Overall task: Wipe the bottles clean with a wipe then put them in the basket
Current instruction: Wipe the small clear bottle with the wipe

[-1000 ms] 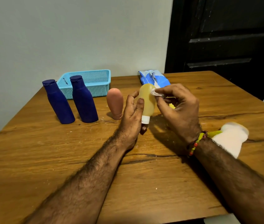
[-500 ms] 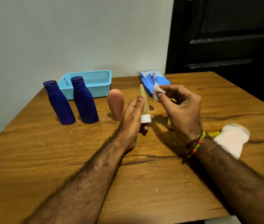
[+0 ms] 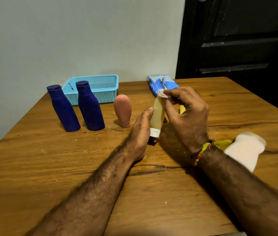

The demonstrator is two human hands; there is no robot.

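Note:
My left hand [image 3: 140,128] grips a pale yellow tube bottle [image 3: 157,114] with its white cap pointing down, held above the table's middle. My right hand [image 3: 186,114] pinches a small white wipe [image 3: 162,94] against the tube's upper end. Two dark blue bottles [image 3: 63,109] [image 3: 89,106] stand upright at the left, in front of the light blue mesh basket [image 3: 99,89]. A pink tube bottle [image 3: 123,109] stands on its cap between them and my hands.
A blue wipes packet [image 3: 162,83] lies at the table's far edge behind my hands. A white and yellow object [image 3: 243,149] rests on the table at the right, partly behind my right wrist. A dark door stands beyond the table's right corner.
My left hand has turned the yellow tube from edge-on to a broader side. My right hand brought the wipe back down onto the tube's top end.

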